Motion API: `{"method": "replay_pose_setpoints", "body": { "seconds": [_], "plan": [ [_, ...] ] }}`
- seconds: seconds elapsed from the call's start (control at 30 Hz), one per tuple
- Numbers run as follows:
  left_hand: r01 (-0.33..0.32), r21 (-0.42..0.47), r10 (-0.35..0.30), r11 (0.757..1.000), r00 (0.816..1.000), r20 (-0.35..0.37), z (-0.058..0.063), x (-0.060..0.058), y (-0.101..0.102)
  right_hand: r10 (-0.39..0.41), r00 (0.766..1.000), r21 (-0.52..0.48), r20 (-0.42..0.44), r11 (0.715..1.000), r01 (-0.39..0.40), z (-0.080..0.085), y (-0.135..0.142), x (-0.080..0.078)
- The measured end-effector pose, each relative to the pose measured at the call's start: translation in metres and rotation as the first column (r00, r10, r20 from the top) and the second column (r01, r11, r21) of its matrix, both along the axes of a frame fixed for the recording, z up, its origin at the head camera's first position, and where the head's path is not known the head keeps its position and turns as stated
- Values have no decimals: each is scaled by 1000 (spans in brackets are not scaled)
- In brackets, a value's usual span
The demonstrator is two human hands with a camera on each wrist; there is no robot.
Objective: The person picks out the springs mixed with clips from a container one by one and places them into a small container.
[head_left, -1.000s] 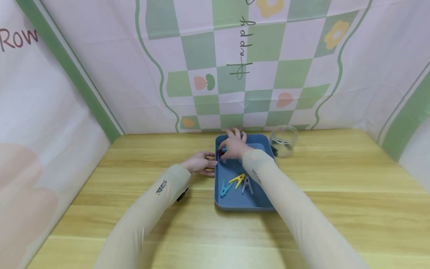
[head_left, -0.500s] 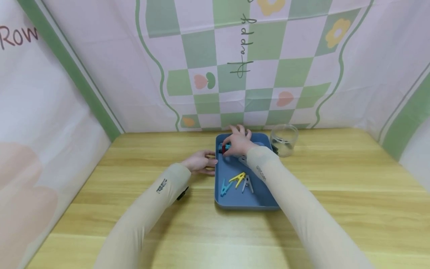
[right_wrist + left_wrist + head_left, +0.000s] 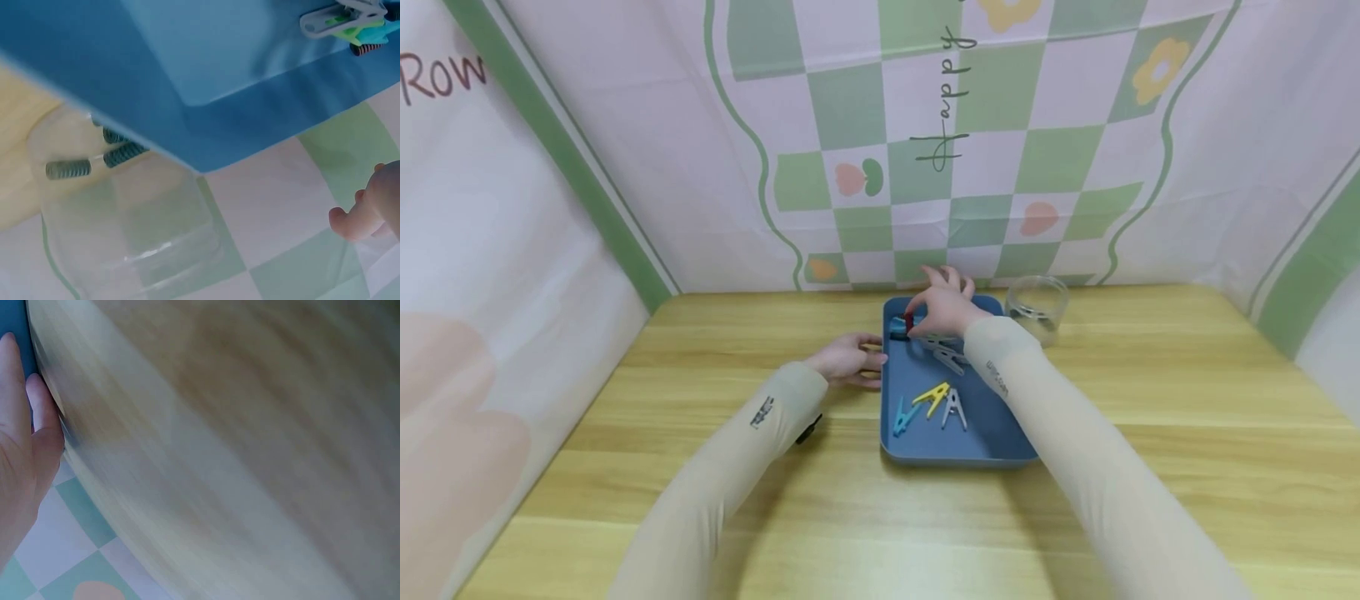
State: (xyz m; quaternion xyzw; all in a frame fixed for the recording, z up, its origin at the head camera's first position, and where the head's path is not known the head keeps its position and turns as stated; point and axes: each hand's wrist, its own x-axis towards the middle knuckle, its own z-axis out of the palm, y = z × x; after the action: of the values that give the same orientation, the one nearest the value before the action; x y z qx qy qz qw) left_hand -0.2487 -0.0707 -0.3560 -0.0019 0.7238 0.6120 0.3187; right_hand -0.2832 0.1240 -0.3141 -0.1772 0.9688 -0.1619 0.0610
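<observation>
A blue tray [image 3: 917, 446] lies on the table with plastic clothespins in it. My right hand [image 3: 951, 310] is over its far left part, thumb and forefinger pinching a small dark red piece [image 3: 909, 323]; its exact kind I cannot tell. Just left of those fingertips lie light-blue and dark pieces [image 3: 898, 327]. Under the hand is a grey clothespin [image 3: 951, 360]. Nearer the front lie a yellow clothespin [image 3: 932, 397], a light-blue clothespin [image 3: 904, 417] and another grey clothespin [image 3: 953, 408]. My left hand [image 3: 847, 361] touches the tray's left wall with fingers extended.
A clear jar [image 3: 1037, 304] stands beside the tray's far right corner. In the right wrist view it has dark green ribbed coils [image 3: 125, 153] inside. A patterned cloth [image 3: 917, 225] hangs right behind the table [image 3: 737, 333].
My right hand has moved to the right and slightly away, and the dark red piece has shifted with it. More of the grey clothespin shows below the hand. The left hand stays at the tray wall.
</observation>
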Motion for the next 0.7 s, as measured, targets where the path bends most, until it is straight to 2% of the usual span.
{"method": "replay_pose_setpoints", "body": {
  "seconds": [0.7],
  "plan": [
    [10, -4, -10, 1000, 1000, -26, -2, -1, 0, 1, 999, -11, -42, 1000, -1, 21, 15, -2]
  ]
}}
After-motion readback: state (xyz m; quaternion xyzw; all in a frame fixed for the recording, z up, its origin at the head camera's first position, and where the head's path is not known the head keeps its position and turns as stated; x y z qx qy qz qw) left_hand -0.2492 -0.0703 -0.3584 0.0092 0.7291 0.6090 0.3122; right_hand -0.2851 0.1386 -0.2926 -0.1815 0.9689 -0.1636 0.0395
